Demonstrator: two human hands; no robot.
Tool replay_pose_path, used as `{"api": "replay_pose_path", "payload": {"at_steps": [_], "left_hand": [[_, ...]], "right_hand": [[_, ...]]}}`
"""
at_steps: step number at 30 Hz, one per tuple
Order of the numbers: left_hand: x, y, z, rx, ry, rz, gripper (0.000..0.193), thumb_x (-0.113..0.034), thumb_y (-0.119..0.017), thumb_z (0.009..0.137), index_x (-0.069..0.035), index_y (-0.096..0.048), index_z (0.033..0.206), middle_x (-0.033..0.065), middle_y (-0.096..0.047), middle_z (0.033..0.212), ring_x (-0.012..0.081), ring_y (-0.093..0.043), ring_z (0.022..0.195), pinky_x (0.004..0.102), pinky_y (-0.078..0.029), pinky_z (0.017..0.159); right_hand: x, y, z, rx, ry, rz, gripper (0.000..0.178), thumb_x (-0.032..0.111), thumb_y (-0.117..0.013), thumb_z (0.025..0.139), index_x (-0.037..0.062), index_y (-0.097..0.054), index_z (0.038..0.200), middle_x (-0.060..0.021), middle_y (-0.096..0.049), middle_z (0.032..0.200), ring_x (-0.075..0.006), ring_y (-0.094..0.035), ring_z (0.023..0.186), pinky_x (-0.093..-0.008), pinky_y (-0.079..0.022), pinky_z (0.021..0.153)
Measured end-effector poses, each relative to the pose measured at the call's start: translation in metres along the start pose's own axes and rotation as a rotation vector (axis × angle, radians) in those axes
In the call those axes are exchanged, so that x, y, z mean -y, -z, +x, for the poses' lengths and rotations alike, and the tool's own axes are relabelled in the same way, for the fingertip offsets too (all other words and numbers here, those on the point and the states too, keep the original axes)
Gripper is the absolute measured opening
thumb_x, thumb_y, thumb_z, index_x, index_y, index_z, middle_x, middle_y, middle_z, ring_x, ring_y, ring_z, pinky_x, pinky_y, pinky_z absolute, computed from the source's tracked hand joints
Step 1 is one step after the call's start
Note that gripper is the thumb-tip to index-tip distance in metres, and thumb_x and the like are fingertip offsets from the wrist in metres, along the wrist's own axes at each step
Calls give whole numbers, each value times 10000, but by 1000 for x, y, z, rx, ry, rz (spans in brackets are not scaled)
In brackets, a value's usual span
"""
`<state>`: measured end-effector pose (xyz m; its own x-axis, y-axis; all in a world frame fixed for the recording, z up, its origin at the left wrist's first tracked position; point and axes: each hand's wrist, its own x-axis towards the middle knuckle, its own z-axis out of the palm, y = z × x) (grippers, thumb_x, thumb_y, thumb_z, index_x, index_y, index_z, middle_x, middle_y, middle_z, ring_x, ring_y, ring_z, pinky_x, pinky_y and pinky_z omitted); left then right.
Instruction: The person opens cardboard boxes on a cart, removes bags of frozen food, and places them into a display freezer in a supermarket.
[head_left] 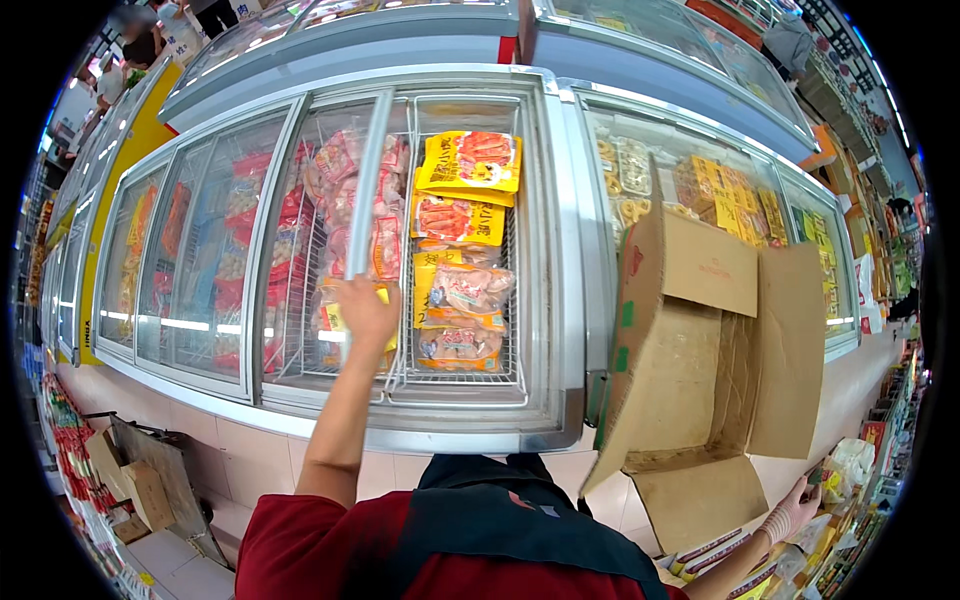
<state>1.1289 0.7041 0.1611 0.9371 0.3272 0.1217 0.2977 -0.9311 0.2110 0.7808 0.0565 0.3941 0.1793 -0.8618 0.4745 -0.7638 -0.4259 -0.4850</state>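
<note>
Left hand: my left hand [366,312] is stretched out over the open chest freezer [560,300], fingers closed on a yellow packet [335,322] lying at the near end of the left wire basket.
Right hand: my right hand [793,512] sits low at the right edge of the view, fingers curled on the edge of the lowest flap of the cardboard box [700,370]; I cannot tell how firmly it grips.
Yellow packet: mostly hidden under my left hand; only its yellow corners show, just beside the basket's near rim.
Cardboard box: large, brown, open and empty, tipped so its mouth faces me; it leans against the freezer's front corner, flaps spread wide.
Sliding lid: the glass lid [205,235] is pushed to the left, leaving the two baskets uncovered; its pale handle bar [368,180] runs away from me just above my left hand.
Left basket: holds red and pink bagged frozen food [345,200], piled along its length.
Right basket: holds yellow bags of frozen meat [468,165] in a row from far to near, separated from the left basket by a wire divider.
Neighbouring freezer: the next chest [720,200] on the right is shut under glass, with yellow boxes inside, partly hidden behind the cardboard box.
Floor, left: smaller cartons [135,480] lie beside the tiled base of the freezer.
</note>
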Motion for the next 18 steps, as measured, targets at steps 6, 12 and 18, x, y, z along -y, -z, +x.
{"api": "replay_pose_path", "payload": {"at_steps": [6, 12, 18], "left_hand": [[-158, -20, -67, 221, -139, -418, 668, -447, -680, 793, 60, -496, 1187, 293, -502, 1117, 426, -480, 1062, 488, -402, 932], [-258, -41, -96, 310, -92, -495, 790, -629, -545, 826, 78, -514, 1179, 334, -504, 1154, 433, -479, 1107, 483, -363, 977], [-230, -28, -113, 521, -283, -974, 812, -677, -329, 903, 36, -571, 1207, 254, -524, 1303, 387, -444, 1250, 483, -321, 1045]], "right_hand": [[-90, -16, 65, 438, -632, 370, 853, 658, -620, 756, 167, -405, 1419, -57, -427, 1442, -274, -403, 1288, -454, -326, 986], [-65, -71, 74, 1290, -453, 812, 655, 515, -615, 847, 108, -447, 1332, -125, -493, 1297, -325, -516, 1152, -486, -509, 768], [-41, -85, 56, 1539, -351, 1003, 629, 463, -621, 862, 96, -440, 1339, -98, -495, 1320, -321, -517, 1166, -561, -500, 815]]}}
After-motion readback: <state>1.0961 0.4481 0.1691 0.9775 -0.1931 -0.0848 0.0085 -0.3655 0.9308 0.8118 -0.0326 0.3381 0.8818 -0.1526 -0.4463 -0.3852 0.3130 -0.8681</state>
